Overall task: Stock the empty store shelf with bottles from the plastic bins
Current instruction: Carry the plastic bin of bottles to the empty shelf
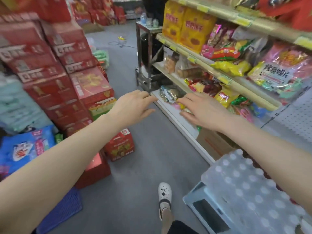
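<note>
Two grips reach forward, fingers spread, holding nothing: left grip (135, 107) above the floor (135, 166), right grip (204, 112) beside it, over snack packets (168, 95) on the bottom shelf (168, 112).

A shop aisle: tiered shelves (199, 64) with yellow price tags (191, 59) hold snack bags (190, 29) (bright packets), and red cartons (50, 65) are stacked opposite
</note>
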Action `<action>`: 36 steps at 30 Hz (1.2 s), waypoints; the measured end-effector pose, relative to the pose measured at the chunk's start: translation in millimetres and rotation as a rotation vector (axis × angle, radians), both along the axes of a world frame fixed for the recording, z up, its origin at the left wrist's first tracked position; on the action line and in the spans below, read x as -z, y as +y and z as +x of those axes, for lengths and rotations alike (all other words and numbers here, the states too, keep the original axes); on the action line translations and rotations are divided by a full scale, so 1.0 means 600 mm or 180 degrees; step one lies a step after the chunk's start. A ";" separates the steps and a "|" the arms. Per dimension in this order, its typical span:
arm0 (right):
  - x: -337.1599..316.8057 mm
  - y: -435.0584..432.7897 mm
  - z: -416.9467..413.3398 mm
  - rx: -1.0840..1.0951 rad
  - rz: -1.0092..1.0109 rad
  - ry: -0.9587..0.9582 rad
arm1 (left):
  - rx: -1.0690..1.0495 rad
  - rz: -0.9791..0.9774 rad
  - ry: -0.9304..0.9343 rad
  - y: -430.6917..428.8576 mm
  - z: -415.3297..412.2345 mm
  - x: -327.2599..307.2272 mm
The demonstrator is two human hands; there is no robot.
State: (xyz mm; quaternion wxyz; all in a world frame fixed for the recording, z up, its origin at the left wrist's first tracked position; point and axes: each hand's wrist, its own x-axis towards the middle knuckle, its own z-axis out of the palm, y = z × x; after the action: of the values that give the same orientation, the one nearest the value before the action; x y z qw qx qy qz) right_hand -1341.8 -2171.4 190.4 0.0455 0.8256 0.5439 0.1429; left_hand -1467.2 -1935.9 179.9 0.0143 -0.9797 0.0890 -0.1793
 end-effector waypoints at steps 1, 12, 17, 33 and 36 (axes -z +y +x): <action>0.003 0.025 0.036 -0.0060 -0.0013 0.0011 | -0.0063 0.0007 -0.0006 0.021 0.028 0.002; 0.013 0.329 0.436 -0.0703 0.0056 0.0231 | -0.0971 -0.0335 -0.0043 0.254 0.360 0.031; 0.029 0.497 0.596 -0.0826 0.0101 0.0432 | -0.1443 -0.0523 0.0020 0.400 0.506 0.080; 0.077 1.045 1.139 -0.0633 0.0107 0.0868 | -0.2227 -0.1113 -0.0023 0.913 1.022 0.119; 0.101 1.165 1.247 -0.0680 0.0088 0.0979 | -0.2334 -0.1112 -0.0007 1.023 1.124 0.133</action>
State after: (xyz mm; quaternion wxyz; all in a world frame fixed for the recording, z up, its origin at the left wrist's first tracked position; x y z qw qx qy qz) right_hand -593.8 -1472.6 130.0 -0.0649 0.7758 0.6271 0.0265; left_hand -792.7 -1322.2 100.4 -0.0892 -0.9340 -0.2981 -0.1758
